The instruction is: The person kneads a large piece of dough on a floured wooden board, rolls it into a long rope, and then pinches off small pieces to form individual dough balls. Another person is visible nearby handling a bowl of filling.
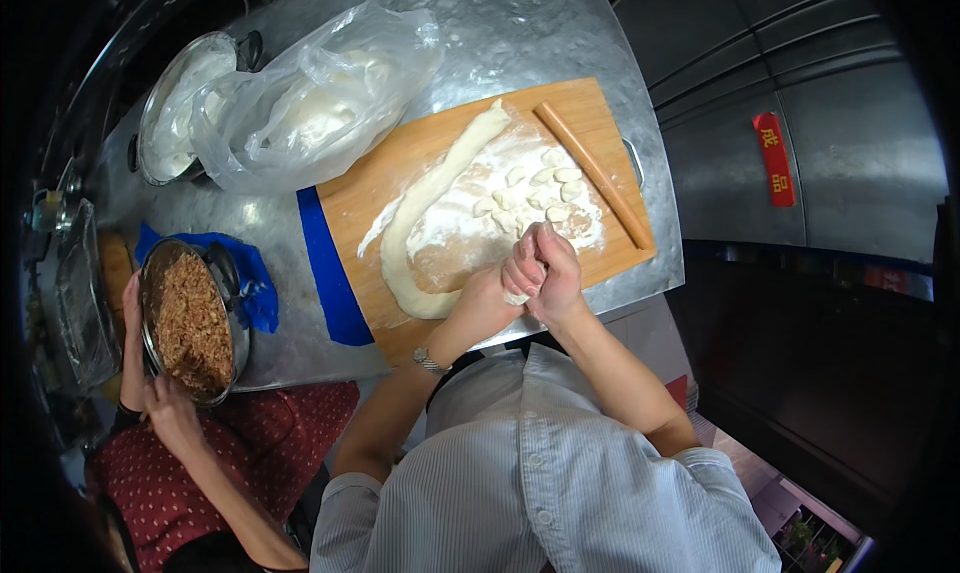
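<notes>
A long dough rope (442, 183) curves in a U along the left of a floured wooden board (600, 122). Its near end runs under my left wrist. My left hand (487, 299) is wrapped around that end, and a bit of white dough shows below the fingers. Pressed against it, my right hand (559, 273) has its fingers curled and seems to grip the tip of the dough; the exact contact is hidden. Just beyond my hands lie several small dough pieces (541, 198) in scattered flour. A wooden rolling pin (592, 175) rests slantwise along the board's right side.
Dough sits in a clear plastic bag (322, 115) beside a metal pot (176, 107) holding white contents. At left, a co-worker's hands (172, 415) are at a pot of minced filling (195, 318). Blue sheeting (330, 273) lies by the board on the metal table (517, 25).
</notes>
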`<state>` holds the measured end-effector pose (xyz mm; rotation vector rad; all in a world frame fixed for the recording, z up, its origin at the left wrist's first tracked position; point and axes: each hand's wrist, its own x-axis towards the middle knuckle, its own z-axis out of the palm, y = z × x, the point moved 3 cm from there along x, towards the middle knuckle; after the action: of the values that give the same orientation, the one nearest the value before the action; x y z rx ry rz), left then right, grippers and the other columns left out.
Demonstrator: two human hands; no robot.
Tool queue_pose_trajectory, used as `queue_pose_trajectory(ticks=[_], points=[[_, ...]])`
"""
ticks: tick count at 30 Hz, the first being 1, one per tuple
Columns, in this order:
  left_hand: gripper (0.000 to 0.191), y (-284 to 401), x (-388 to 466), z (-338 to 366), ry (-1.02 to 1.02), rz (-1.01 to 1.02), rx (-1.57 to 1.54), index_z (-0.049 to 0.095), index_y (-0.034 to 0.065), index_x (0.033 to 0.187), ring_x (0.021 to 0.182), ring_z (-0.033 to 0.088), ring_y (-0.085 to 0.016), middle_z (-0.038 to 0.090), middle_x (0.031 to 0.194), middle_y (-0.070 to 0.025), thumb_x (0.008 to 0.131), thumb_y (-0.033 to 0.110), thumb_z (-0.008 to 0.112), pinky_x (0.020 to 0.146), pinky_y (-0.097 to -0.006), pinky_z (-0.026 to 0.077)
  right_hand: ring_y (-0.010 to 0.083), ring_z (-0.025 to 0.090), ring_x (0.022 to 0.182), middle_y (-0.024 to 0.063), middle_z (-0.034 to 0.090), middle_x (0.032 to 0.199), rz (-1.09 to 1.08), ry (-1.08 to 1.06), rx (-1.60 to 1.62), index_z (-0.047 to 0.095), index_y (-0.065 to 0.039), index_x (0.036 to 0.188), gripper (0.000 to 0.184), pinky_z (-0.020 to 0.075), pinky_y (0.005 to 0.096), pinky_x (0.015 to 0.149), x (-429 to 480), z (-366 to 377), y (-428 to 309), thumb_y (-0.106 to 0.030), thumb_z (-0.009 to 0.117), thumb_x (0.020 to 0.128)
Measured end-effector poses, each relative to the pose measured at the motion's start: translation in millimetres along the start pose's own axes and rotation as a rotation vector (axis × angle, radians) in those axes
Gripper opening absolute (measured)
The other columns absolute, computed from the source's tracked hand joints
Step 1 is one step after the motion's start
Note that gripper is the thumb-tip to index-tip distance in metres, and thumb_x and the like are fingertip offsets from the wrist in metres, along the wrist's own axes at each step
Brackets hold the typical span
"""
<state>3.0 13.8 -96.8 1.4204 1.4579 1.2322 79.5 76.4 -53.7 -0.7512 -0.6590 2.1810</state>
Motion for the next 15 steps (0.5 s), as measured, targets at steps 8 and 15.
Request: queue_pose_trajectory(ticks=[8,15], points=[[0.025,-5,0,16,-0.108,0.020,0.107,0.059,0.0038,0.091,0.070,0.060,-0.035,0.062,0.078,-0.0168,0.071,0.015,0.069,0.059,-0.0395,0.048,0.0123,0.028,0.038,0.0001,0.028,0.043,-0.066,0.260,-0.146,0.037,-0.009,0.058,0.046,0.0286,0.0265,0.045,-11,-4,-3,-0.035,0.036,0.097],[0.027,-1,1,9,-0.113,-0.109,0.201,0.058,0.0031,0.088,0.067,0.061,-0.033,0.061,0.074,-0.0154,0.069,0.017,0.072,0.058,-0.0381,0.048,0.0202,0.048,0.057,0.0055,0.047,0.060,-0.264,0.049,-0.203,0.050,-0.004,0.082,0.025,0.0410,0.0315,0.058,-18,-21,-28,-0.028,0.050,0.091]])
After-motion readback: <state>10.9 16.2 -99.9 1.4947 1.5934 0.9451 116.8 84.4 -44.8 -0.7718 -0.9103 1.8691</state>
